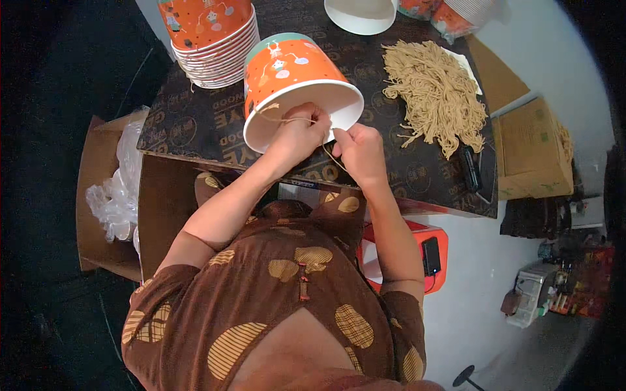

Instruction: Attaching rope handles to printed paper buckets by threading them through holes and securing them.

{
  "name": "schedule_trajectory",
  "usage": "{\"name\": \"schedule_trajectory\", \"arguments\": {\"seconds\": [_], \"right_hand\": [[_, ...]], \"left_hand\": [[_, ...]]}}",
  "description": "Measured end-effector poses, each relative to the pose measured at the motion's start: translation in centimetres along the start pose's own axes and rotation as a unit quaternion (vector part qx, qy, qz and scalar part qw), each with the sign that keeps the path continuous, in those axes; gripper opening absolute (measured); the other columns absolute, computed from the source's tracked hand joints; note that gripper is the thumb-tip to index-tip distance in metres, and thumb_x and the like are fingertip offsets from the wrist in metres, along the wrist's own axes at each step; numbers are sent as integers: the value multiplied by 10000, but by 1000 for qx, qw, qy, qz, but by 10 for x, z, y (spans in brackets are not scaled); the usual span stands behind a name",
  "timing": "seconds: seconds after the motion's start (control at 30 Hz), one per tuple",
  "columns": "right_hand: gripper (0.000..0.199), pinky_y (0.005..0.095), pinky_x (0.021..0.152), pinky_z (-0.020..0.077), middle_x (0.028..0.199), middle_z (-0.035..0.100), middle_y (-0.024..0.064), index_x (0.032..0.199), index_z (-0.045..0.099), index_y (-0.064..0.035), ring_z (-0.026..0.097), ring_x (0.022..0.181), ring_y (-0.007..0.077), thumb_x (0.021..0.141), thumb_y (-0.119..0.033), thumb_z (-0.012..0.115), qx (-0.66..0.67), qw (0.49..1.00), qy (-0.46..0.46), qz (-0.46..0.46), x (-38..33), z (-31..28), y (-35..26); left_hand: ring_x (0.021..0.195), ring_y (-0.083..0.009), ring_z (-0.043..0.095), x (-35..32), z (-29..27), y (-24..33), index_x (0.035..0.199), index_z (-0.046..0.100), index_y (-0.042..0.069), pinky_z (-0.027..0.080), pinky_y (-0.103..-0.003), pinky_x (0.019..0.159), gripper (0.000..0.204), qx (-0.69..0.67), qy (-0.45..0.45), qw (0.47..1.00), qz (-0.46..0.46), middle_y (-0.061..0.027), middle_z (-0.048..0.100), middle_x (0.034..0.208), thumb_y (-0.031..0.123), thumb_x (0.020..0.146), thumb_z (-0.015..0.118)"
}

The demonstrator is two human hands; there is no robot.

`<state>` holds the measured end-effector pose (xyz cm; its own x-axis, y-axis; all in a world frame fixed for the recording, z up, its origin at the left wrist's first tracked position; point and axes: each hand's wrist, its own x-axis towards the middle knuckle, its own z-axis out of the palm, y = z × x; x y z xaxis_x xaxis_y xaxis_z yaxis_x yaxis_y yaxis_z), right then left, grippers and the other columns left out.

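An orange paper bucket (297, 65) with a pale green base band and white inside lies tipped on the table, its mouth toward me. A tan cord (277, 119) comes through its wall near the left side of the rim and runs across the mouth. My left hand (305, 129) reaches into the mouth, fingers closed round the cord. At the rim's lower right, my right hand (358, 151) pinches with thumb and forefinger where the cord meets the rim. A loose length hangs below, between the hands. The fingertips partly hide the cord's end.
Stacked orange buckets (215, 55) stand at the left, a white bucket (360, 16) behind. Tan cords (433, 91) lie heaped at the right, beside a black-handled tool (469, 168). Cardboard boxes (531, 150) flank the dark table (189, 127). A phone (431, 256) rests on a red stool (441, 238).
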<state>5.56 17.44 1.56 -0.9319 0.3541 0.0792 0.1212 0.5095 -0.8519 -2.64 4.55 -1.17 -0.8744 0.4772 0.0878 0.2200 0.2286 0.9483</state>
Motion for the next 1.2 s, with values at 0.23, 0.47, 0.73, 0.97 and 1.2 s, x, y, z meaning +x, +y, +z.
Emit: {"name": "schedule_trajectory", "arguments": {"seconds": [0.23, 0.47, 0.73, 0.97, 1.2], "right_hand": [[244, 411, 627, 508, 608, 643, 180, 748, 669, 52, 671, 615, 312, 829, -167, 599, 7, 1000, -10, 15, 3, -3, -1], [273, 394, 611, 495, 596, 641, 168, 775, 677, 50, 663, 593, 277, 852, -196, 587, 1, 999, -48, 18, 13, -4, 3], [282, 426, 610, 491, 633, 634, 186, 792, 681, 10, 651, 613, 331, 865, -242, 579, -32, 994, -96, 49, 8, -12, 1], [97, 498, 676, 481, 774, 636, 208, 836, 606, -30, 623, 749, 410, 855, -121, 575, -169, 980, 24, -100, -29, -12, 1], [73, 471, 644, 482, 759, 631, 202, 857, 598, -35, 622, 727, 399, 849, -107, 606, -120, 978, 104, -136, -24, -11, 11]], "left_hand": [[628, -93, 523, 6, 1, 9, 838, 599, 25, 424, -258, 559, 96, 76, -25, 997, -4, -5, 578, 706, 115, 861, 621], [526, -61, 460, 0, 6, 13, 830, 591, 34, 339, -216, 455, 76, -178, -12, 983, -34, -3, 555, 675, 83, 885, 608], [487, -75, 460, -2, 4, 27, 828, 587, 33, 325, -216, 414, 116, -219, -45, 969, -104, -15, 558, 650, 112, 912, 582], [546, -70, 483, 6, 12, 11, 806, 575, 54, 408, -226, 507, 117, -79, -86, 992, -52, 10, 545, 678, 122, 901, 584], [554, -66, 471, 5, 20, 4, 819, 557, 59, 385, -218, 495, 95, -135, -94, 986, -22, 23, 530, 681, 92, 899, 595]]}}
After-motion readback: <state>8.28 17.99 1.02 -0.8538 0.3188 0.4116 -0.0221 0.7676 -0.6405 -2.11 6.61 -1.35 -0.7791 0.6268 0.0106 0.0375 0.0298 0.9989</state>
